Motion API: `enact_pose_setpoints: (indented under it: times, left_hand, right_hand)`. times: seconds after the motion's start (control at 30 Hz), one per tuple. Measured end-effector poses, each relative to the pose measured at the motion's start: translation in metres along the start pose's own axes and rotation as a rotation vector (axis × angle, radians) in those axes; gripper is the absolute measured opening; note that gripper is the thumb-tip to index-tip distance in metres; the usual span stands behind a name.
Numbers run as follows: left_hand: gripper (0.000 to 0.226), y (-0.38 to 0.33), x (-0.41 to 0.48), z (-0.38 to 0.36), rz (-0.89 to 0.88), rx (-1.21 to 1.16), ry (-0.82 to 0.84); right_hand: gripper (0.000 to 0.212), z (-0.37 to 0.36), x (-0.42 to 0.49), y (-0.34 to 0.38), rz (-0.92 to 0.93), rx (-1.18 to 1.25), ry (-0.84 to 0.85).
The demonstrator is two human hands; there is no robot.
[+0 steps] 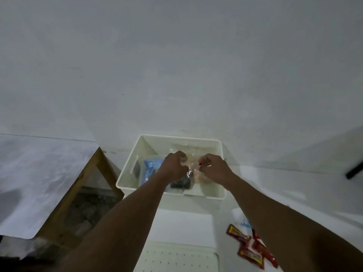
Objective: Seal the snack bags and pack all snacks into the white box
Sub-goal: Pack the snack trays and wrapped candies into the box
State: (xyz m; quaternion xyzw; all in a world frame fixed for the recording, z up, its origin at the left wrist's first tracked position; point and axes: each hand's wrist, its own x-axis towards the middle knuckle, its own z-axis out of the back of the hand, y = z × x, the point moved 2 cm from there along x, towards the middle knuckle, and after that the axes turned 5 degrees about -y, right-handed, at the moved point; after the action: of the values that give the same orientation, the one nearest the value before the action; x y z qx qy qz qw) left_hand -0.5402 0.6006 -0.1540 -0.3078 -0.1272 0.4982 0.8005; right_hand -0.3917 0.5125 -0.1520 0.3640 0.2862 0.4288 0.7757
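Packing day at the white surface (284,185): we lean over the white box (180,137), which sits at its far edge against the wall.

From the left, a wooden frame (78,193) stands just off the surface. Inside the box a blue packet (150,169) lies by the left wall. Our left hand (173,165) has its fingers curled onto the upper left edge of a clear bag (191,160) of pale orange snacks. Just below it lies a second bag (181,182) with dark contents. Our right hand (213,166) pinches the clear bag's upper right edge, fingers bent in. The clear bag hangs inside the box between the two hands; we cannot tell whether it touches the bottom.

Nearer us on the right, red packets (249,250) and a small blue-and-white packet (245,222) lie loose on the surface — not yet packed.

We judge the clear bag to be light, limp and slick, thin film that buckles under any squeeze, and its contents look likely to crumble. The place to hold it is the top strip, not the belly — thumb and finger pressing along the seal from one end to the other. The red packets look small and crinkly, and should be easy to gather several at a time.
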Motion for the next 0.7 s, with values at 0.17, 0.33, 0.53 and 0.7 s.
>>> enact_pose_setpoints:
  times: [0.17,0.33,0.53,0.7]
  left_hand:
    - [0.027,-0.078,-0.04,-0.059,-0.171,-0.104,-0.111]
    - [0.022,-0.121,-0.084,-0.145,-0.205,-0.166,-0.115]
    - [0.058,-0.093,-0.12,-0.273,-0.285,0.119,0.08]
    - [0.074,-0.053,-0.13,-0.328,-0.316,0.416,0.122]
  right_hand:
    - [0.009,0.081,-0.041,-0.077,-0.007,-0.016,-0.238]
    - [0.022,0.139,-0.087,-0.18,-0.045,-0.143,-0.222]
    - [0.075,0.143,-0.128,-0.315,0.002,-0.447,-0.038]
    - [0.101,0.123,-0.141,-0.362,0.173,-0.672,0.171]
